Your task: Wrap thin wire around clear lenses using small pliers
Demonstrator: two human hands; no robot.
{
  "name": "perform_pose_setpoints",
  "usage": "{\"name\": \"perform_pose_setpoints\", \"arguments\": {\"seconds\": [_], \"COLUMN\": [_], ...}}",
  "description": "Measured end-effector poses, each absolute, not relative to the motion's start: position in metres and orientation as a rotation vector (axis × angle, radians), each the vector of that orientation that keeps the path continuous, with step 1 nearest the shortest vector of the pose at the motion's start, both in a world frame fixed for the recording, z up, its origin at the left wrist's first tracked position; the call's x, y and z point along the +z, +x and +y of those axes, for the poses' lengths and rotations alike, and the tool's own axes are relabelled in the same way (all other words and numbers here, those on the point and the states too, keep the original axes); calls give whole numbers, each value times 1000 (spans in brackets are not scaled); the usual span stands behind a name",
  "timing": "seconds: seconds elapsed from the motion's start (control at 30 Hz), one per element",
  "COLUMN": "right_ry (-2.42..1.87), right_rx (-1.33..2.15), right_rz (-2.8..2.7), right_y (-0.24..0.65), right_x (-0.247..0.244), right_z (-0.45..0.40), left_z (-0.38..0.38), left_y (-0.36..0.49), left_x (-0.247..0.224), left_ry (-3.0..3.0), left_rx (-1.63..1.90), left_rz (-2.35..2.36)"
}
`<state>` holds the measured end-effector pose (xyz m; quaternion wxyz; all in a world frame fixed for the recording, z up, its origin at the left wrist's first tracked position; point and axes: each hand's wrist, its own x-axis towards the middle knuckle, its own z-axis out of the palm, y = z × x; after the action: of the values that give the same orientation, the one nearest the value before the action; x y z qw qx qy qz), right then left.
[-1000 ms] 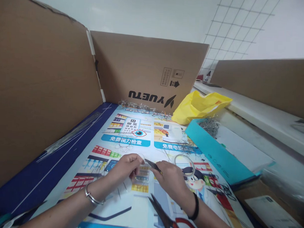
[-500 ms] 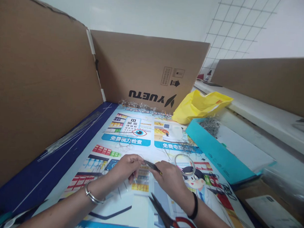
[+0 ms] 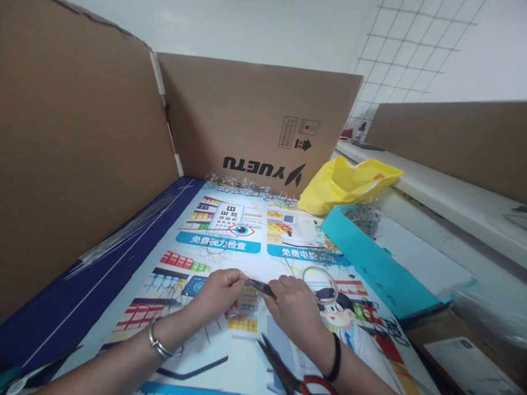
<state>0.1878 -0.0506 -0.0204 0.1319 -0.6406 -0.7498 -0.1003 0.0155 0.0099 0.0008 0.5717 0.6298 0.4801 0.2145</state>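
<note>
My right hand (image 3: 292, 308) is wrapped round a pair of pliers (image 3: 260, 286), whose dark jaws point left. Their tips meet the fingertips of my left hand (image 3: 221, 291), which is pinched on what looks like a piece of thin wire; its shape is mostly hidden by the fingers. Below my right hand, scissors (image 3: 289, 377) with red handles lie on the printed sheet, blades apart. A coil of pale wire (image 3: 306, 275) rests just beyond my right hand. Loose wire bits lie on the sheet around both hands.
Cardboard panels (image 3: 257, 116) stand at the back and left. Straight wires (image 3: 124, 233) lie along the left edge. On the right are a turquoise box (image 3: 386, 271) with a grey wire tangle, a yellow bag (image 3: 350, 183) and a plastic-wrapped package (image 3: 478, 366). More wire pieces (image 3: 246, 185) line the back.
The pliers have tilted slightly flatter, and my right hand has turned a little. My left fingers have shifted slightly and still meet the plier tips. Other things stay put.
</note>
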Motion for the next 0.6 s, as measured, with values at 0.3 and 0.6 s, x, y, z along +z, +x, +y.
{"name": "perform_pose_setpoints", "arguments": {"seconds": [0.3, 0.6], "right_ry": [-1889, -1904], "right_rx": [-277, -226], "right_rz": [-2206, -2218], "right_y": [186, 184], "right_x": [-19, -18], "right_z": [-51, -52], "left_z": [11, 10], "left_y": [15, 16], "left_x": [-6, -4], "left_ry": [1516, 1494], "left_rx": [524, 535], "left_rz": [1122, 1138]}}
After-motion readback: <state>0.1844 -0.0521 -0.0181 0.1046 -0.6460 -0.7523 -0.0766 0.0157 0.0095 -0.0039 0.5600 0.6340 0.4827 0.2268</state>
